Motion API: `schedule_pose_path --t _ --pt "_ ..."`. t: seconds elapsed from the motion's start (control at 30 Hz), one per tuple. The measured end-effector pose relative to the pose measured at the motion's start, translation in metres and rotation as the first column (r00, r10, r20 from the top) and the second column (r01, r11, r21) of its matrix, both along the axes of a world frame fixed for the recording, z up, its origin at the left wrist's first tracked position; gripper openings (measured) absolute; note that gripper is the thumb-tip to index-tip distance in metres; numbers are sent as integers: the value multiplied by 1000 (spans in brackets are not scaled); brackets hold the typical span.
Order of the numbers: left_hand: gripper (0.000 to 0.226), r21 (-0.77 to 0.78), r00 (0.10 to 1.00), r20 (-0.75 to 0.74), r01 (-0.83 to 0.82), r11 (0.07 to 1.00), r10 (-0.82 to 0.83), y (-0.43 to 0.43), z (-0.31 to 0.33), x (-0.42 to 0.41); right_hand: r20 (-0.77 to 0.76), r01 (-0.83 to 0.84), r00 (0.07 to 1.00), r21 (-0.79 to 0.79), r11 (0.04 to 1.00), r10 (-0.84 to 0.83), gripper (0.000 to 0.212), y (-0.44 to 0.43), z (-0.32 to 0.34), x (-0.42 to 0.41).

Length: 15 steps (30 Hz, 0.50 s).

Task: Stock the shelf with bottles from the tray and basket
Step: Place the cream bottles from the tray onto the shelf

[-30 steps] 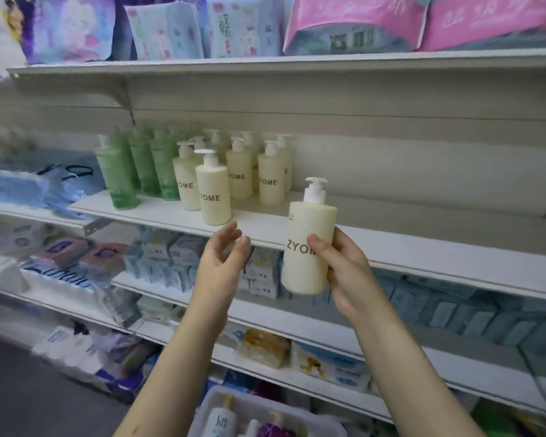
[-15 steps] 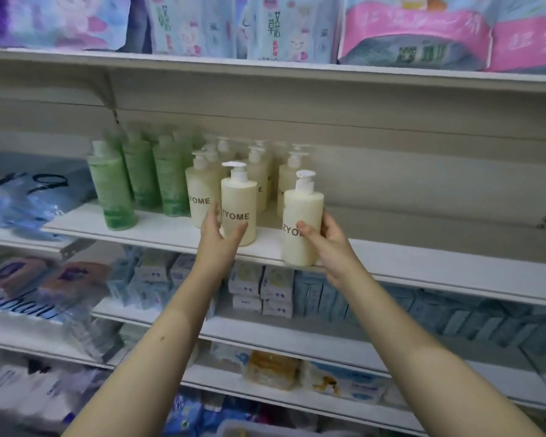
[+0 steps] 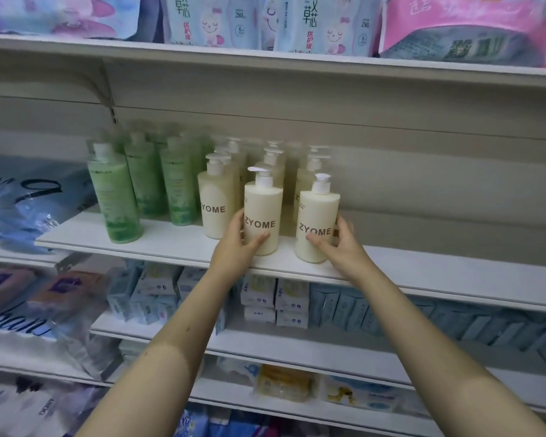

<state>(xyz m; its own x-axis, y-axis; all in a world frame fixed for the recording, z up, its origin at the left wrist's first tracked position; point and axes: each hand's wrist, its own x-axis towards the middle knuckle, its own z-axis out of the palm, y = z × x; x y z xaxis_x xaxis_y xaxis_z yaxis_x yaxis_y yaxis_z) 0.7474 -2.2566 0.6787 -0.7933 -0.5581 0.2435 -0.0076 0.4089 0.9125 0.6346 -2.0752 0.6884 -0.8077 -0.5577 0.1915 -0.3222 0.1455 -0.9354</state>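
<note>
Right hand (image 3: 341, 246) wraps the newest cream bottle (image 3: 317, 222), which I record standing upright at the front of the shelf (image 3: 171, 244). Left hand (image 3: 238, 244) grips the neighbour bottle (image 3: 263, 216) just beside it. Green bottles (image 3: 117, 197) fill the left. Tray and basket are out of view, so remaining stock is unknown. A second ago this bottle hung below shelf level.

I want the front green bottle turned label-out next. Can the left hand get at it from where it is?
Probably yes. The left hand grips a cream bottle, but only bare shelf lies between it and the front green bottle, so it need only let go first.
</note>
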Motion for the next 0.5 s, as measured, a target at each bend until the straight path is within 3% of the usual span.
schedule_pose_path --t 0.5 --pt "65 7 1000 3 -2 1000 2 -13 -15 -11 -108 183 978 33 983 -178 62 -43 -12 -32"
